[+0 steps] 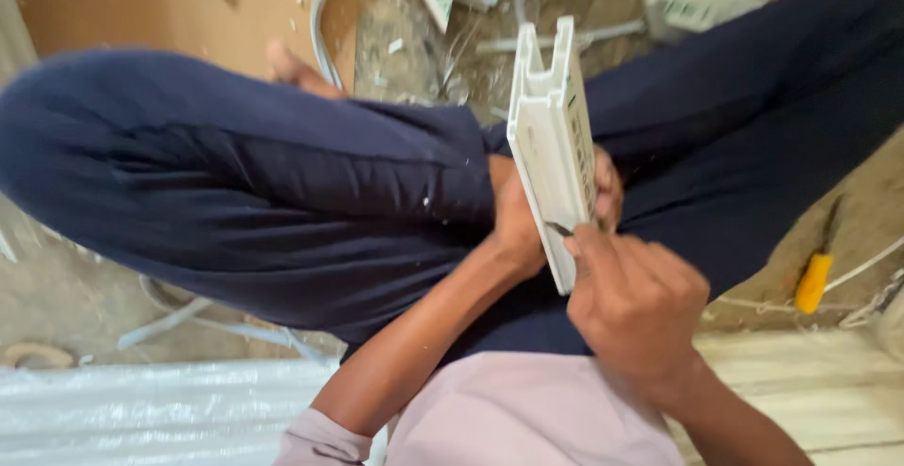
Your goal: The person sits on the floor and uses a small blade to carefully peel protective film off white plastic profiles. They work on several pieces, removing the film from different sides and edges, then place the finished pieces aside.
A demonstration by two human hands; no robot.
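Left grip [516,216] clasps white channel [554,151] at frame centre; right grip [636,301] pinches thin tool [559,229] against channel's lower edge. Yellow-handled screwdriver [815,276] lies at right.

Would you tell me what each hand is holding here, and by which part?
The left hand grips the white plastic channel piece around its lower half. The right hand pinches a thin dark tool, its tip against the channel's lower edge; its handle is hidden.

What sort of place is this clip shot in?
Probably an indoor work site under fit-out: white plastic trunking in the hands, offcuts and debris on the dusty floor, a yellow-handled screwdriver lying nearby.
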